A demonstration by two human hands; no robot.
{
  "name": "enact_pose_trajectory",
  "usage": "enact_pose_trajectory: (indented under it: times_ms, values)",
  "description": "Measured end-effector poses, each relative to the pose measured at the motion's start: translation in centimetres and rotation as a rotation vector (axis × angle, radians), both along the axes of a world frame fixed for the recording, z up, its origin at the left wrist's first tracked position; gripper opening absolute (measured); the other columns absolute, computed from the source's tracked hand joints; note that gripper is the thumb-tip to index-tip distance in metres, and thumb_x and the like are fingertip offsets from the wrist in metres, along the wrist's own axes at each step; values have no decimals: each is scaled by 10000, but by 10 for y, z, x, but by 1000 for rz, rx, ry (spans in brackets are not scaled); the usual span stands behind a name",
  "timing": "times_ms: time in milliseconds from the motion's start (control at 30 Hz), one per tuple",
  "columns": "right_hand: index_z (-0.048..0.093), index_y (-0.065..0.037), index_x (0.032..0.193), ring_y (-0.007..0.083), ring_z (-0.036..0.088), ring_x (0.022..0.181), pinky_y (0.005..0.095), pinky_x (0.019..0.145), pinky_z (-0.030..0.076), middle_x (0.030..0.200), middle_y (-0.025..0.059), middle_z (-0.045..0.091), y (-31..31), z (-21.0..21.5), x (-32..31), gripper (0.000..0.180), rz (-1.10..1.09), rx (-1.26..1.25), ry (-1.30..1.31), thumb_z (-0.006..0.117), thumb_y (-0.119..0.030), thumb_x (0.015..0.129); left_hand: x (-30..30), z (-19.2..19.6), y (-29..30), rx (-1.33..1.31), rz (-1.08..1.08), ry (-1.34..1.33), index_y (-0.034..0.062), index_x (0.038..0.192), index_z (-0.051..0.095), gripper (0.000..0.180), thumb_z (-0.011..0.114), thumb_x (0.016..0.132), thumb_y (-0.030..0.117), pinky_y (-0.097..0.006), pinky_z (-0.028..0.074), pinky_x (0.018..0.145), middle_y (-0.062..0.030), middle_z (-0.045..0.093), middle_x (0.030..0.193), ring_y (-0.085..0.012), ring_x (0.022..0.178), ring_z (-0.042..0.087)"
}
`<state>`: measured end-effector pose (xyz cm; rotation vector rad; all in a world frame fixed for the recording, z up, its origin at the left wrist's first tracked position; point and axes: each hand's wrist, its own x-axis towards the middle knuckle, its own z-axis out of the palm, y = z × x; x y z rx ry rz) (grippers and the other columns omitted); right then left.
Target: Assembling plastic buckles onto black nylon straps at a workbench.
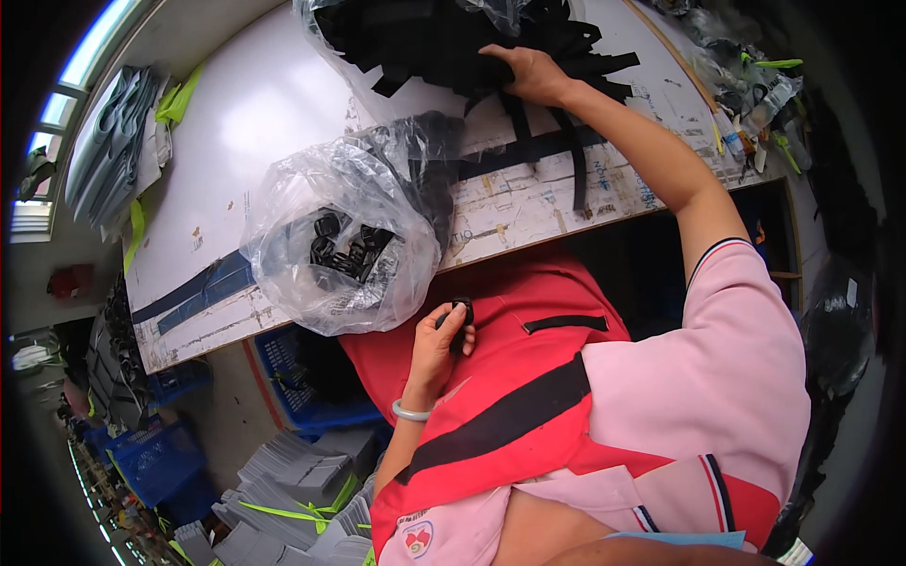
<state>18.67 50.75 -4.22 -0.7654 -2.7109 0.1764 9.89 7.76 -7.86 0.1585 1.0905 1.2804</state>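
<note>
Over my lap, my left hand (440,341) pinches a small black plastic buckle (455,313) between thumb and fingers. My right hand (534,75) reaches to the far side of the table, into a heap of black webbing straps (425,38). Its thumb and fingers close around straps there; some fingertips are hidden among them. One loose strap (574,160) hangs from the heap toward the table's front edge. Between my hands and to the left, an open clear plastic bag (283,241) holds several more black buckles (344,247).
The worn white table (226,123) has a tape-patched front edge. Folded grey pieces (109,132) lie at its far left. Small tools and plastic wrap (755,104) clutter the right end. Below left are blue crates (160,462) and stacked grey sheets (293,472) with bright green ties.
</note>
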Motion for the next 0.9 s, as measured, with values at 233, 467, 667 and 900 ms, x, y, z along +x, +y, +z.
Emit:
enact_pose_trajectory:
  times_ms: [233,467,667,900]
  values:
    - [526,-201,1271,299,540,1075,371,951,447,1159,98,586,-100,-23,47,638,253,117,-38,664,12,686,-2,0,2,16,60,19,26,909,590,200,592,957,220,-240,442,490,-45,579,684,-122,558,542]
    - [382,-251,1438,327,327,1364,470,1120,266,1484,146,343,-123,15,37,853,249,-202,-297,776,-267,681,-1,6,2,84,64,37,-32,1092,584,281,517,995,223,-251,468,559,-58,563,771,-137,644,555]
    - [612,-112,1216,244,616,1076,353,945,473,1141,98,652,-57,6,7,512,100,-689,182,697,-424,820,-2,5,-9,88,33,91,-29,937,630,215,567,959,175,-235,458,555,-78,611,760,-134,575,557]
    - [666,-116,1019,364,624,907,453,812,494,957,160,628,-6,1,-19,231,-148,-213,208,605,-115,796,-4,12,-10,103,-29,102,-8,885,623,207,569,959,178,-223,423,535,-54,592,712,-115,563,533]
